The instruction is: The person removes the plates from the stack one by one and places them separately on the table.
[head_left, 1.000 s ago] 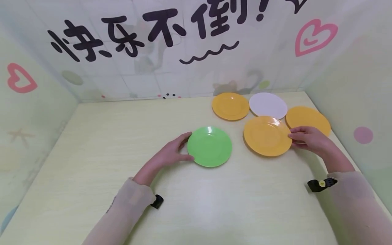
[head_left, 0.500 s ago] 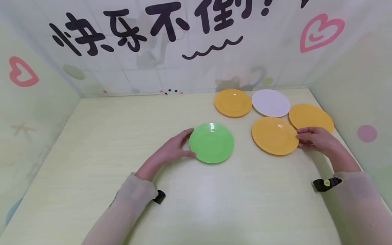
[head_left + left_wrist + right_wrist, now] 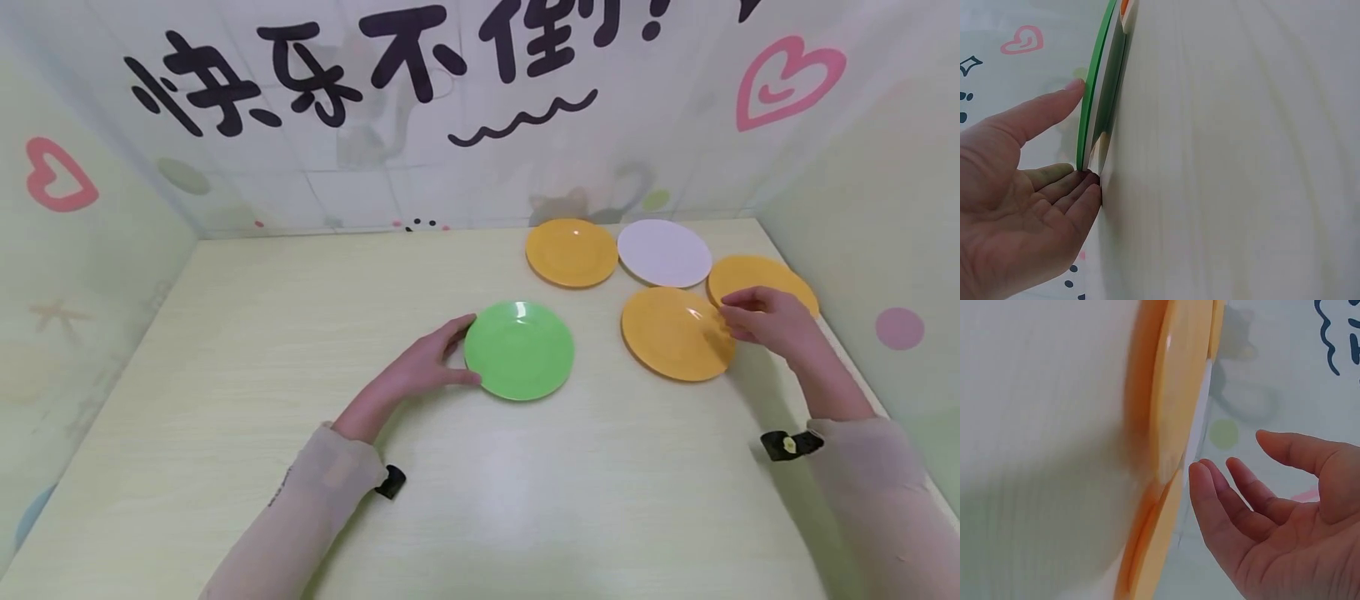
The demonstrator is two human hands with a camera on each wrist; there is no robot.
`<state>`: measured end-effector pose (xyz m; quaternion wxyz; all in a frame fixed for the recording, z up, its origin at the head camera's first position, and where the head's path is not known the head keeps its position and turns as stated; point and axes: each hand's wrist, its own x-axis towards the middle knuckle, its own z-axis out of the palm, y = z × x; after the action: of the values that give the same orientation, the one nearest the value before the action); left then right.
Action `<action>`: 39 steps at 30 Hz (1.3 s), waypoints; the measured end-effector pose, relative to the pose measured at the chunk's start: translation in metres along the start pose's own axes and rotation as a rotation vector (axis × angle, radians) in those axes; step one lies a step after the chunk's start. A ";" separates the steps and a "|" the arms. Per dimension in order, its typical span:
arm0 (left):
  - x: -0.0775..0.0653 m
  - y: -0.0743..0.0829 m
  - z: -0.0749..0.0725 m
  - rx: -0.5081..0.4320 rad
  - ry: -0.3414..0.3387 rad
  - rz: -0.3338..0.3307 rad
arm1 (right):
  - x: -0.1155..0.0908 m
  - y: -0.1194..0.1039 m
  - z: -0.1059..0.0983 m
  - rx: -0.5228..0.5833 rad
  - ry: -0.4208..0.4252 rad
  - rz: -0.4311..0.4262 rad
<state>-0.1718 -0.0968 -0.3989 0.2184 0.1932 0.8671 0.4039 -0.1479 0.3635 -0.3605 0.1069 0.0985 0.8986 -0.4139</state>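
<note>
A green plate (image 3: 519, 350) lies in the middle of the table, and my left hand (image 3: 429, 360) holds its left rim between thumb and fingers. In the left wrist view the thumb tip is at the green rim (image 3: 1089, 94), with a white band below it; the other fingertips reach the edge further along. My right hand (image 3: 768, 321) is raised just over the right rim of the nearest orange plate (image 3: 671, 333), holding nothing. The right wrist view shows its fingers (image 3: 1210, 500) loosely bent and apart from that plate (image 3: 1175, 394).
Behind are another orange plate (image 3: 572, 252) and a white plate (image 3: 663, 252), side by side near the back wall (image 3: 360, 192). A further orange plate (image 3: 757, 279) lies by the right wall, partly hidden by the right hand. Pale wooden table (image 3: 300, 317) extends left and in front.
The nearest orange plate moved right, toward the orange plate by the right wall. My right hand then let go of its rim and lifted. My left hand stays at the green plate.
</note>
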 end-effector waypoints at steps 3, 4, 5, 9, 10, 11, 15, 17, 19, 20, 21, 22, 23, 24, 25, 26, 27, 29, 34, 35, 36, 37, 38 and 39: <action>-0.001 0.001 0.000 -0.006 0.002 -0.003 | 0.003 -0.016 0.010 0.016 -0.030 -0.018; -0.001 0.001 0.000 -0.010 0.003 -0.003 | 0.005 -0.021 0.015 0.016 -0.047 -0.025; -0.001 0.001 0.000 -0.009 0.003 -0.003 | 0.007 -0.027 0.019 0.020 -0.067 -0.027; 0.000 0.000 0.000 -0.012 0.001 0.004 | 0.015 -0.047 0.042 0.062 -0.156 -0.048; 0.000 0.000 0.000 -0.015 0.001 0.008 | 0.017 -0.052 0.049 0.069 -0.178 -0.055; 0.000 -0.001 0.000 -0.012 0.000 0.012 | 0.019 -0.056 0.055 0.080 -0.201 -0.059; 0.001 -0.002 0.001 -0.011 -0.002 0.014 | 0.026 -0.073 0.078 0.102 -0.266 -0.083; 0.001 -0.001 0.001 -0.007 -0.002 0.009 | 0.028 -0.080 0.089 0.114 -0.290 -0.093; 0.001 -0.001 0.000 -0.011 -0.002 0.003 | 0.029 -0.085 0.098 0.128 -0.313 -0.094; 0.001 -0.001 0.000 -0.012 -0.002 0.002 | 0.030 -0.088 0.102 0.131 -0.321 -0.092; 0.001 -0.001 0.000 -0.014 -0.002 0.001 | 0.031 -0.090 0.106 0.131 -0.328 -0.088; 0.001 -0.001 0.000 -0.014 -0.002 0.002 | 0.032 -0.091 0.109 0.131 -0.337 -0.083; 0.001 -0.001 -0.001 -0.016 -0.002 0.002 | 0.034 -0.092 0.113 0.127 -0.344 -0.077; 0.000 -0.001 -0.001 -0.016 -0.003 0.000 | 0.035 -0.093 0.116 0.121 -0.353 -0.074; 0.001 -0.001 -0.001 -0.014 -0.003 -0.001 | 0.036 -0.093 0.118 0.113 -0.362 -0.070; 0.001 -0.001 -0.001 -0.013 -0.003 -0.001 | 0.037 -0.094 0.121 0.103 -0.369 -0.068; 0.001 -0.001 -0.001 -0.012 -0.003 -0.002 | 0.038 -0.094 0.123 0.097 -0.377 -0.067; 0.001 0.000 -0.001 -0.009 -0.004 -0.001 | 0.039 -0.095 0.126 0.087 -0.395 -0.065; 0.000 -0.001 -0.002 -0.006 -0.003 -0.001 | 0.040 -0.097 0.133 0.072 -0.409 -0.049; 0.000 -0.001 -0.002 -0.005 -0.003 -0.002 | 0.040 -0.098 0.134 0.067 -0.408 -0.046; 0.000 -0.001 -0.001 -0.007 -0.003 -0.001 | 0.040 -0.098 0.135 0.060 -0.402 -0.044; 0.000 -0.001 -0.001 -0.008 -0.004 -0.001 | 0.040 -0.099 0.135 0.050 -0.395 -0.045; 0.000 -0.001 -0.001 -0.007 -0.004 0.000 | 0.040 -0.099 0.136 0.033 -0.384 -0.050; 0.000 -0.002 -0.001 -0.008 -0.004 0.000 | 0.041 -0.100 0.136 0.020 -0.372 -0.053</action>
<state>-0.1729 -0.0980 -0.3998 0.2208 0.1931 0.8651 0.4069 -0.1983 0.1996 -0.3855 0.2595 -0.0024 0.8615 -0.4365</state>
